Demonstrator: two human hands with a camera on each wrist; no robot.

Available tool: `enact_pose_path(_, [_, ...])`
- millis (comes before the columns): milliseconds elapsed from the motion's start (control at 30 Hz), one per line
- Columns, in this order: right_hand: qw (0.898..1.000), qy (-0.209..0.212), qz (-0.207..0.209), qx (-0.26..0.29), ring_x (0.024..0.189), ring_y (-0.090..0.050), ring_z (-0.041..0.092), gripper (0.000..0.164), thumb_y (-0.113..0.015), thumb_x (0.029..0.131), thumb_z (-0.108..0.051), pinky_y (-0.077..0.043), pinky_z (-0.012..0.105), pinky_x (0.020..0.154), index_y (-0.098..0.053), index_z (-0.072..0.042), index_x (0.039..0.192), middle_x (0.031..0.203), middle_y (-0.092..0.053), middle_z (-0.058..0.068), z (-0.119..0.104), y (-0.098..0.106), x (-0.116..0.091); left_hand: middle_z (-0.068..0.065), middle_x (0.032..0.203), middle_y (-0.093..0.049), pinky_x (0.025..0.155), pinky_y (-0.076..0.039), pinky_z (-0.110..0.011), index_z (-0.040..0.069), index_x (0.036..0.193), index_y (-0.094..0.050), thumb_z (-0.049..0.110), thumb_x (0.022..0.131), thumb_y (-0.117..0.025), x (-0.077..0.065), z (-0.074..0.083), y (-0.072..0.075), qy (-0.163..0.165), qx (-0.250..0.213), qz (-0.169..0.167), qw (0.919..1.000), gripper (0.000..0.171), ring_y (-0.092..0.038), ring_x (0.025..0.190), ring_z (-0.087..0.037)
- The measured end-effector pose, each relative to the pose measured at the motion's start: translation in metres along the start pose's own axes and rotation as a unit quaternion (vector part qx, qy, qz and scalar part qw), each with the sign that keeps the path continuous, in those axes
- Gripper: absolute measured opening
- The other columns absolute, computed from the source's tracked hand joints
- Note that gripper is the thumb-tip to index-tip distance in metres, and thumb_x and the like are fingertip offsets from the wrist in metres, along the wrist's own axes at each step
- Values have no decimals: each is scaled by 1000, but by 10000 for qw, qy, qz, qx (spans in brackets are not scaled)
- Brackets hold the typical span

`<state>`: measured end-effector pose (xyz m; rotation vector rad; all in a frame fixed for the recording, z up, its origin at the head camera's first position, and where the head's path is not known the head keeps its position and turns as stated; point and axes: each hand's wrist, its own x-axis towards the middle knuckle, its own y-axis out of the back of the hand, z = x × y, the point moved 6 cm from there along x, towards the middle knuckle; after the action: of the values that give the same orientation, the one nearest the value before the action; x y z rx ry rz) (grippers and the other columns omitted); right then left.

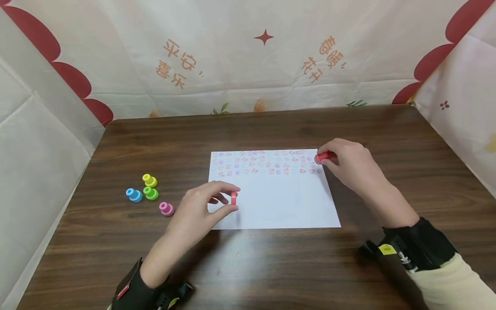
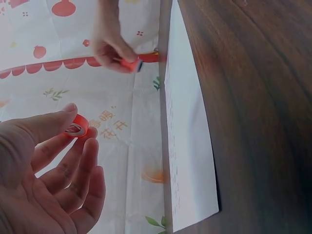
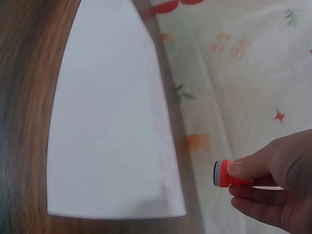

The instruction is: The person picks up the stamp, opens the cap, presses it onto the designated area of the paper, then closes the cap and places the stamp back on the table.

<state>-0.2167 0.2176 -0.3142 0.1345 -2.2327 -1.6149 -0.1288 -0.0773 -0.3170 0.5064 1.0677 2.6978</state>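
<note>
My right hand (image 1: pixel 351 162) pinches a red self-inking stamp (image 1: pixel 324 157) by its handle, at the upper right corner of a white sheet of paper (image 1: pixel 279 200). In the right wrist view, the pale, dark-rimmed face of the stamp (image 3: pixel 224 173) is uncovered and points sideways. Above the left part of the sheet, my left hand (image 1: pixel 201 203) holds a small red cap (image 1: pixel 234 198) between thumb and finger. Its round end shows in the left wrist view, where the cap (image 2: pixel 78 126) carries a printed mark. Rows of small red and purple prints (image 1: pixel 253 159) fill the sheet's upper band.
Left of the paper stand several stamps on the brown wooden table (image 1: pixel 97 241): a yellow stamp (image 1: pixel 149 180), a green stamp (image 1: pixel 150 193), a blue stamp (image 1: pixel 134 195) and a pink stamp (image 1: pixel 166 209). A patterned white cloth (image 1: pixel 240 56) hangs behind and at the sides.
</note>
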Motion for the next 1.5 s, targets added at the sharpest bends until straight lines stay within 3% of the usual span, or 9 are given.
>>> enact_pose_path(267, [9968,485,492,395,79,-60,22,23,-75,77,-1,-57,44,69,-69,-8,98,92,-69,8,-37,19,-10,3,97,-73,74,-60,-36,17,107,-70,18,78,-79,5,2,-10,63,-232,-60,9997,30,-65,78,-6])
enact_pose_path(433, [9941,748,595,516,77,-59,18,25,-78,75,-3,-54,40,63,-70,-10,98,91,-70,5,-59,25,-15,3,93,-73,73,-61,-35,15,106,-70,16,79,-78,8,1,-16,128,-336,-72,9993,29,-65,77,-5])
enact_pose_path(600, [9896,1059,650,729,82,-62,17,29,-80,73,-4,-59,43,69,-70,-11,99,92,-71,3,-79,30,-20,3,92,-74,73,-61,-34,15,105,-69,15,78,-79,9,-1,-20,209,-496,-31,9985,29,-65,77,-4])
enact_pose_path(733, [9828,1450,697,911,84,-64,16,30,-81,72,-3,-60,45,73,-70,-11,99,92,-71,3,-97,32,-23,3,90,-74,72,-61,-33,16,104,-68,14,77,-79,10,0,-22,210,-608,62,9979,29,-65,77,-4])
enact_pose_path(967, [9639,2176,740,1347,85,-64,8,24,-80,75,-7,-60,38,71,-69,-14,96,90,-71,-4,-127,27,-30,3,88,-74,70,-61,-31,15,102,-68,14,76,-80,11,3,-25,209,-838,168,9961,29,-65,75,-3])
enact_pose_path(1200, [9515,2485,554,1725,83,-62,4,22,-79,76,-6,-60,34,72,-68,-14,94,88,-70,-6,-144,20,-35,3,88,-74,68,-61,-30,15,103,-67,13,76,-80,11,7,-26,15,-966,232,9951,29,-65,76,-3])
enact_pose_path(1500, [9491,2595,470,1720,83,-62,3,24,-78,76,-3,-60,33,72,-67,-14,95,88,-70,-6,-151,12,-37,1,89,-74,68,-61,-30,14,104,-66,12,76,-80,11,11,-27,-159,-1171,238,9927,31,-65,77,-3])
